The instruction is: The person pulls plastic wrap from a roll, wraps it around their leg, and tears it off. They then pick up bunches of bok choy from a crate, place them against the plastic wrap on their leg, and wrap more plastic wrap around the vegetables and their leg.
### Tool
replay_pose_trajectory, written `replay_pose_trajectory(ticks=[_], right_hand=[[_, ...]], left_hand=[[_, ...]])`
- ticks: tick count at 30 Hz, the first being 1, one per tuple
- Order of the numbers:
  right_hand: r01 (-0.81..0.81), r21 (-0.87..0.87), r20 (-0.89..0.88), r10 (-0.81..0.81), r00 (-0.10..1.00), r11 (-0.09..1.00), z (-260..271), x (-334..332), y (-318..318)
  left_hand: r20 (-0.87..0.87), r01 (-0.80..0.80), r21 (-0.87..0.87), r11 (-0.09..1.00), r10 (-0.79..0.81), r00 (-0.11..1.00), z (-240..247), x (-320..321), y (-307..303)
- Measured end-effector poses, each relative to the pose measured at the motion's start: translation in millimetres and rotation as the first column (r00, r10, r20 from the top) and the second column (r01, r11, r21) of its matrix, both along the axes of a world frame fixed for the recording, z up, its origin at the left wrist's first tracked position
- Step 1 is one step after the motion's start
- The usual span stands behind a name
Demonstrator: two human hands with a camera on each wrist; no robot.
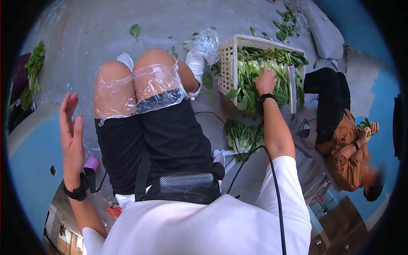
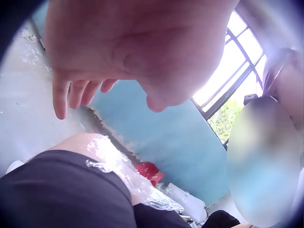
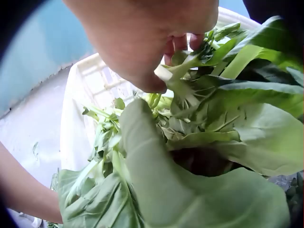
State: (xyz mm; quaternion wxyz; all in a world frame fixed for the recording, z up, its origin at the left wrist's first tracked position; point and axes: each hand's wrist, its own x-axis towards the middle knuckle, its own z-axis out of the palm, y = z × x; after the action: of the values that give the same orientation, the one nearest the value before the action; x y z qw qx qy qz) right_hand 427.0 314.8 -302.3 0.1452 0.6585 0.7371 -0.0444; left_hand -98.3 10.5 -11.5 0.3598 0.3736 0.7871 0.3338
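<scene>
My right hand (image 1: pixel 266 80) reaches into a white plastic crate (image 1: pixel 227 63) full of leafy greens (image 1: pixel 246 78). In the right wrist view, its thumb and curled fingers (image 3: pixel 180 43) grip a leafy green by its pale stem end (image 3: pixel 176 76). Large leaves (image 3: pixel 156 156) spread below that hand and hide part of the crate. My left hand (image 1: pixel 72 131) is raised in the air at the left, fingers extended, holding nothing. The left wrist view shows its palm (image 2: pixel 137 52) above a thigh. Clear plastic film (image 1: pixel 159 78) lies across both knees.
A silvery roll (image 1: pixel 291 87) lies over the crate's right side. More greens (image 1: pixel 242 134) lie on the floor near the crate, with others (image 1: pixel 36 66) at far left. Crumpled film (image 1: pixel 207 46) is beside a shoe. Another person (image 1: pixel 344 144) sits at right holding greens. A black cable (image 1: pixel 276 195) crosses my right side.
</scene>
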Motion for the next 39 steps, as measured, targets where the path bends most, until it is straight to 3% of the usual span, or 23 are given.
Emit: replay_pose_trajectory(ticks=[2,4,6,8,11,13,15,17,19,21,23,25,26,28,29,32,33,35,36,38,39], right_hand=[[0.056,-0.03,-0.059,-0.058,0.997,0.998,7,9,1],[0.137,-0.166,-0.286,-0.18,0.941,0.977,12,17,1],[0.111,-0.171,-0.291,-0.158,0.943,0.979,11,22,2],[0.08,-0.177,-0.304,-0.132,0.944,0.981,2,21,5],[0.161,-0.127,-0.208,-0.185,0.961,0.979,-10,14,9],[0.293,0.019,-0.266,-0.277,0.923,0.956,-12,12,10],[0.269,0.012,-0.277,-0.255,0.926,0.963,-16,28,15],[0.165,-0.047,-0.485,-0.167,0.858,0.985,-4,40,13],[0.146,0.015,-0.495,-0.119,0.861,0.989,5,48,12],[0.156,-0.023,-0.636,-0.135,0.759,0.987,28,48,10],[0.138,-0.047,-0.58,-0.139,0.803,0.989,39,53,7],[0.149,-0.19,-0.773,-0.241,0.586,0.97,40,61,4],[0.156,-0.185,-0.774,-0.242,0.586,0.97,41,66,1],[0.16,-0.234,-0.872,-0.28,0.4,0.959,65,59,-8],[0.16,-0.23,-0.873,-0.276,0.402,0.96,78,55,-12],[0.116,-0.077,-0.914,-0.117,0.388,0.99,122,36,-27],[0.114,-0.073,-0.914,-0.112,0.39,0.991,142,25,-34],[0.124,-0.152,-0.936,-0.183,0.301,0.981,186,2,-51],[0.124,-0.15,-0.936,-0.182,0.302,0.981,208,-14,-63],[-0.01,-0.404,-0.892,-0.392,0.225,0.915,249,-51,-88],[-0.108,-0.49,-0.865,-0.467,0.184,0.865,260,-65,-99]], left_hand=[[-0.16,0.035,0.039,0.999,-0.029,0.987,10,1,11],[-0.223,0.098,0.053,0.994,-0.084,0.971,26,6,23],[-0.332,0.19,0.062,0.98,-0.159,0.93,39,13,32],[-0.348,0.224,0.063,0.972,-0.189,0.918,50,23,37],[-0.358,0.262,0.049,0.964,-0.228,0.905,57,34,36],[-0.353,0.26,0.04,0.965,-0.229,0.907,61,39,32],[-0.309,0.249,0.019,0.968,-0.231,0.922,64,41,29],[-0.296,0.258,0.04,0.965,-0.235,0.926,65,44,29],[-0.281,0.266,0.065,0.962,-0.238,0.93,66,50,32],[-0.294,0.311,0.099,0.945,-0.271,0.916,68,59,40],[-0.3,0.363,0.098,0.927,-0.32,0.898,72,66,48],[-0.311,0.42,0.097,0.902,-0.373,0.874,74,74,53],[-0.291,0.455,0.107,0.884,-0.409,0.865,73,77,55],[-0.291,0.543,0.112,0.832,-0.495,0.818,75,85,62],[-0.293,0.543,0.117,0.832,-0.493,0.819,76,91,66],[-0.157,0.698,0.047,0.714,-0.685,0.711,84,107,79],[-0.159,0.697,0.051,0.716,-0.683,0.713,83,113,82],[0.214,0.711,0.117,0.694,-0.716,0.664,75,128,90],[0.302,0.722,0.101,0.684,-0.713,0.633,70,137,97],[0.469,0.586,0.116,0.802,-0.564,0.679,38,165,104],[0.519,0.589,0.044,0.807,-0.522,0.677,27,175,111]])
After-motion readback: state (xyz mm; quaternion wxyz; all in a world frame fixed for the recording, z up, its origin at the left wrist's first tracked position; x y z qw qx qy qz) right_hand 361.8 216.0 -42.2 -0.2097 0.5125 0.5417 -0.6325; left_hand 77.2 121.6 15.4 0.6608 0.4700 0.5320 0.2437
